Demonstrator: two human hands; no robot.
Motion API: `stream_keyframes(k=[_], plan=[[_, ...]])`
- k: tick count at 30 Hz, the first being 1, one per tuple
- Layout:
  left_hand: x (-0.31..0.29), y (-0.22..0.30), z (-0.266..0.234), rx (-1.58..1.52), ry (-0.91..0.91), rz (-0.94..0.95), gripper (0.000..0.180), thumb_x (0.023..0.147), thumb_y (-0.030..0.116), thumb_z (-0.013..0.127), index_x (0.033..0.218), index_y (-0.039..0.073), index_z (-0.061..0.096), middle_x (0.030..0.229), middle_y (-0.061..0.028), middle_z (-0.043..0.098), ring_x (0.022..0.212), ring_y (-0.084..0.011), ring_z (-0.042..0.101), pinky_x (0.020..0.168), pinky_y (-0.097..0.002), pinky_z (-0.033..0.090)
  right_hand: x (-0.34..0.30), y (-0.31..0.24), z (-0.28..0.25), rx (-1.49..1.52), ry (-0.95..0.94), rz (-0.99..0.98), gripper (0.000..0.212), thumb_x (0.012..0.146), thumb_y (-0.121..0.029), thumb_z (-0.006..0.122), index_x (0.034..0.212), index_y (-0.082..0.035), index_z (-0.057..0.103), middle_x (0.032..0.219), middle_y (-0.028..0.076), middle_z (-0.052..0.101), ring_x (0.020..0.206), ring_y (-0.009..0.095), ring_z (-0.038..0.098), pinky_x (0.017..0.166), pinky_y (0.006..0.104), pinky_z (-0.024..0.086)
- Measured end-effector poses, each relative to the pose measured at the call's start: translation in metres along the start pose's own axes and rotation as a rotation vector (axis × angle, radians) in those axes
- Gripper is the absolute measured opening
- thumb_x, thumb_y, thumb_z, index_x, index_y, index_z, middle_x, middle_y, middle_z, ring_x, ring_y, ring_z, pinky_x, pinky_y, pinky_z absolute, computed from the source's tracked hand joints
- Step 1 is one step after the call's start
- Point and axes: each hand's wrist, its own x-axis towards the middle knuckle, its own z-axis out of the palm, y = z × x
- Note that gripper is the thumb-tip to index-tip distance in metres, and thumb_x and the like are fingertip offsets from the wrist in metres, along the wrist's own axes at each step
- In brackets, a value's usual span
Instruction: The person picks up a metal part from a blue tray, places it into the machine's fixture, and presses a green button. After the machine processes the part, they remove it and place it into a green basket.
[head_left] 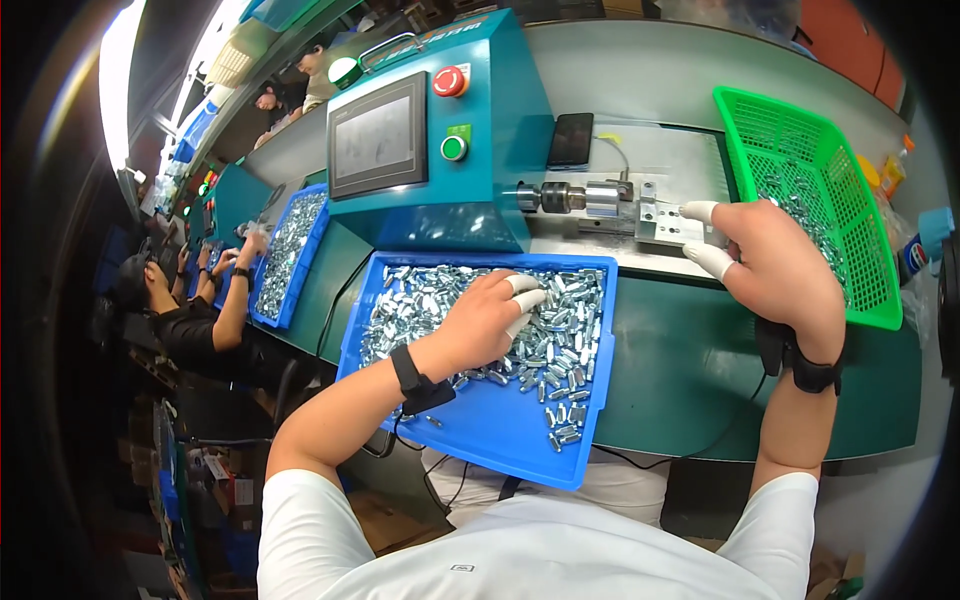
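My left hand (492, 318) is over the blue tray (480, 435), among many small silvery metal fittings (565, 345). Its fingers, in white finger cots, are bent close together; whatever lies between the tips is hidden. At the machine's metal clamping block (665, 222), my right hand (770, 250) has thumb and forefinger apart, both in white cots, with the tips at the block's right side. No piece shows between them. Left of the block, a round chuck (562, 197) on a shaft comes out of the teal machine (505, 130).
A green basket (885, 270) holding more fittings stands to the right. The machine carries a screen (378, 135), a red stop button (450, 81) and a green button (454, 149). A phone (571, 140) lies behind the chuck. Farther left, people work beside another blue tray (318, 215).
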Motion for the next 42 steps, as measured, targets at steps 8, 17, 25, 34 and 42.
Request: stream_keyframes(k=[8, 17, 25, 34, 42], plan=[[0.017, -0.001, -0.007, -0.066, 0.003, -0.131, 0.026, 0.088, 0.0, 0.078, 0.114, 0.006, 0.078, 0.109, -0.0105, 0.075, 0.105, -0.0331, 0.069, 0.09, -0.0407, 0.058, 0.017, 0.012, 0.028, -0.048, 0.085, -0.026, 0.028, 0.093, -0.019, 0.072, 0.11, 0.003, 0.075, 0.082, 0.024, 0.071, 0.075, 0.043, 0.068, 0.069, 0.0497, 0.054], [0.116, 0.012, -0.025, -0.293, 0.344, -0.028, 0.021, 0.089, 0.005, 0.079, 0.11, 0.006, 0.078, 0.097, -0.0128, 0.074, 0.09, -0.035, 0.071, 0.08, -0.0417, 0.058, 0.034, 0.016, 0.054, -0.012, 0.17, 0.173, 0.02, 0.085, -0.011, 0.068, 0.097, 0.005, 0.072, 0.083, 0.026, 0.071, 0.081, 0.047, 0.068, 0.077, 0.0549, 0.055], [0.182, 0.006, -0.004, -0.108, 0.287, 0.1, 0.023, 0.083, 0.0, 0.08, 0.104, 0.009, 0.082, 0.099, -0.0065, 0.078, 0.092, -0.0299, 0.069, 0.086, -0.0397, 0.057, 0.036, 0.022, 0.059, -0.011, 0.146, 0.204, 0.018, 0.084, -0.01, 0.069, 0.094, 0.004, 0.072, 0.082, 0.025, 0.071, 0.081, 0.047, 0.069, 0.077, 0.0557, 0.055], [0.185, -0.007, 0.005, -0.092, 0.265, 0.157, 0.025, 0.08, -0.001, 0.078, 0.103, 0.007, 0.081, 0.106, -0.0074, 0.077, 0.103, -0.0326, 0.067, 0.095, -0.0438, 0.054, 0.042, 0.018, 0.066, 0.023, 0.156, 0.187, 0.015, 0.084, -0.008, 0.069, 0.092, 0.004, 0.071, 0.088, 0.026, 0.071, 0.086, 0.047, 0.068, 0.08, 0.056, 0.054], [0.101, 0.04, -0.032, -0.15, 0.311, 0.109, 0.025, 0.086, 0.0, 0.077, 0.11, 0.006, 0.075, 0.121, -0.0114, 0.072, 0.113, -0.0362, 0.067, 0.099, -0.0456, 0.053, 0.047, 0.033, 0.105, 0.071, 0.365, 0.018, 0.012, 0.072, 0.01, 0.062, 0.082, 0.004, 0.065, 0.09, 0.024, 0.067, 0.091, 0.047, 0.064, 0.082, 0.0555, 0.052]])
